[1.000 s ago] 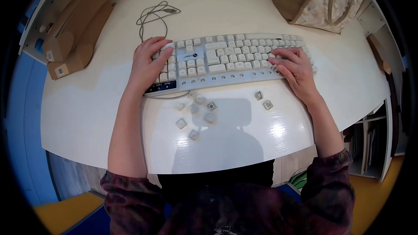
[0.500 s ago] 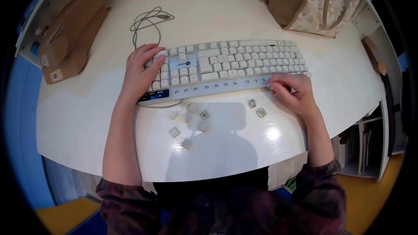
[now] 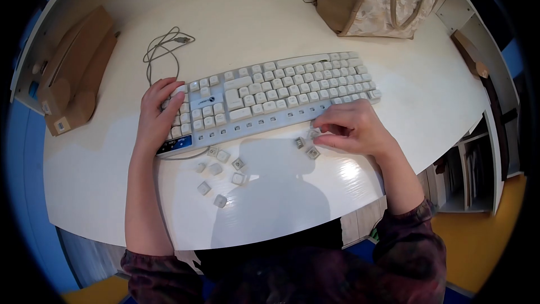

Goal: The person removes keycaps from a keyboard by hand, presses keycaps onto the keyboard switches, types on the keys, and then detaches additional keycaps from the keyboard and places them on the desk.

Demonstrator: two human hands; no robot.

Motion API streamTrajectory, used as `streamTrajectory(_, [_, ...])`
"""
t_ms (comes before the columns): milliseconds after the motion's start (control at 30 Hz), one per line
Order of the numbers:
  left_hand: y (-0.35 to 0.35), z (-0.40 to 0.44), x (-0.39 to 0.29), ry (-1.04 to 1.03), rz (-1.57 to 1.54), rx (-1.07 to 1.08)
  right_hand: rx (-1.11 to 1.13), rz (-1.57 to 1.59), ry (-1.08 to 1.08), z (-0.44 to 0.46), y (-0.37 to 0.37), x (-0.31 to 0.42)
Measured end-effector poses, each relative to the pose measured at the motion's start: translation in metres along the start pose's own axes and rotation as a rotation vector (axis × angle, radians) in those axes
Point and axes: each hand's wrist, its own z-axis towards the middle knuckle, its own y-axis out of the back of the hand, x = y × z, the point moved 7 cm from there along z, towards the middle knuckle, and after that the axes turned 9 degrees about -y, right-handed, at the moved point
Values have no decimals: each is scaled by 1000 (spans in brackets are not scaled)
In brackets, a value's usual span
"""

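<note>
A white computer keyboard [image 3: 270, 90] lies turned around, its space bar on the far side. Along its near edge, a row of bare key sockets [image 3: 242, 126] is exposed. My left hand [image 3: 157, 114] grips the keyboard's left end, fingers and thumb over the number pad. My right hand [image 3: 353, 128] is just in front of the keyboard's near right edge, thumb and forefinger apart. A loose keycap [image 3: 313, 133] sits at those fingertips, apparently on the table. Close by lie two more keycaps, one upturned keycap [image 3: 313, 152] and a smaller-looking keycap [image 3: 300, 143].
Several loose keycaps [image 3: 220, 201] lie scattered in front of the keyboard's left half. Behind it, the coiled USB cable [image 3: 163, 50] rests on the white table [image 3: 236, 28]. A brown cardboard holder [image 3: 79, 79] stands at the left, and a beige bag [image 3: 382, 5] at the back right.
My right hand has come down from the keyboard's edge toward the loose keycaps, and its pinch has opened. A third keycap now lies there. The whole view has shifted a little.
</note>
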Motion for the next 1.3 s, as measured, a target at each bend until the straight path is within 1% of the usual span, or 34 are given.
streamTrajectory(33, [0, 0, 0, -1, -3, -1, -5, -11, 16, -1, 1, -1])
streamTrajectory(133, [0, 0, 1, -4, -6, 1, -395, 238, -16, -7, 32, -23])
streamTrajectory(200, [0, -1, 2, -5, -14, 1, -666, 473, -311, -18, 60, -50])
streamTrajectory(267, [0, 0, 3, -5, -31, 3, -886, 522, -312, -26, 85, -67])
streamTrajectory(400, [-1, 1, 3, -6, -28, 34, -965, 705, -503, -32, 88, -100])
streamTrajectory(433, [0, 1, 2, -2, -13, 51, -916, 753, -538, -32, 84, -110])
streamTrajectory(533, [-1, 1, 1, 4, -2, 62, -898, 969, -664, -30, 70, -128])
streamTrajectory(667, [0, 1, 0, 6, -12, 74, -855, 1055, -589, -26, 64, -130])
streamTrajectory(967, [0, 1, 4, 17, -56, 30, -858, 1123, -619, -28, 60, -134])
streamTrajectory(1300, [1, 2, 8, 22, -75, 50, -843, 1125, -653, -31, 58, -130])
